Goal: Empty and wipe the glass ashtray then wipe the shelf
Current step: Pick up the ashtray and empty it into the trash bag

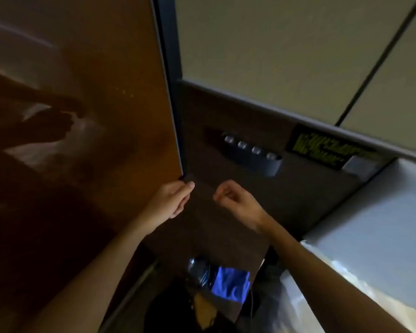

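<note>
The view is dim and blurred. My left hand (175, 200) is wrapped around the lower edge of a tall brown panel (94, 116) on the left. Just to its right, my right hand (235, 200) hovers over the dark wooden shelf (216, 239) with its fingers curled in and thumb against forefinger; nothing shows in it. At the shelf's near end lies a blue cloth (231, 282). A clear glassy object (198, 270) sits against the cloth's left side; I cannot tell whether it is the ashtray.
On the dark back wall, a switch plate (252, 152) carries several round buttons. Right of it is a black label with yellow print (322, 147). A white bed surface (370, 224) fills the right side. Pale wall panels (274, 44) rise above.
</note>
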`<state>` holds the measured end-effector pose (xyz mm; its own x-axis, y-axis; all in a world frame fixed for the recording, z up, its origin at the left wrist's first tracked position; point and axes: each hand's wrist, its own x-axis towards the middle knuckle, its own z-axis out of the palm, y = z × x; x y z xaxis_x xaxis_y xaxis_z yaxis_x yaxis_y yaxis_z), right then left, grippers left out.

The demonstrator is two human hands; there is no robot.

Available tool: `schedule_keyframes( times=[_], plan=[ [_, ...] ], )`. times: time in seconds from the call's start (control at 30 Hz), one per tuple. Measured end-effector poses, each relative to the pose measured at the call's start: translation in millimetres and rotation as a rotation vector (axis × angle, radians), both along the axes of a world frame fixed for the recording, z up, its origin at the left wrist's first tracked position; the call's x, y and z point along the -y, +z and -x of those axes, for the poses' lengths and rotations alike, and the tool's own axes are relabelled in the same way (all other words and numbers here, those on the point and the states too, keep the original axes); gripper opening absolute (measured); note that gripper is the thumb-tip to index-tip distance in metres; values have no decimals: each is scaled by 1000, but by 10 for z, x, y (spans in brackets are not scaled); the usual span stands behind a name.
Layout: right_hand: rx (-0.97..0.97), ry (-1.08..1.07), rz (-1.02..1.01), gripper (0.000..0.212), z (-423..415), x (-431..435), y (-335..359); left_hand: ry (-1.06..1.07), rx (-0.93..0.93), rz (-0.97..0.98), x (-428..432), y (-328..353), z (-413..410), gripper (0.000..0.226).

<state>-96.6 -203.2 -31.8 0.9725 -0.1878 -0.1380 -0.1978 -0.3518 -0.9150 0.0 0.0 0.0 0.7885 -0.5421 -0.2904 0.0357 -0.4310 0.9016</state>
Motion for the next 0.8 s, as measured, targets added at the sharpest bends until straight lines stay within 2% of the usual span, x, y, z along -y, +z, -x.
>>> schedule_keyframes(
  times=[0.07,0.2,0.37,0.47,0.63,0.8],
  plan=[
    [-63,74,142,43,33,-169,-643,53,23,-87,-315,-610,130,40],
    [-236,327,340,99,349,-530,-1805,182,-75,-252,-997,-1838,683,29],
    [-98,522,540,133,443,-659,-2765,377,-25,-200,-1504,-2971,1399,33],
    [-37,591,541,134,501,-593,-3063,539,-6,-79,-1606,-3381,1969,33],
    [80,585,518,117,568,-530,-3228,806,-80,61,-1579,-3734,2784,35],
    [119,499,503,112,613,-653,-3221,849,-213,-32,-1759,-4068,3023,28]
  ],
)
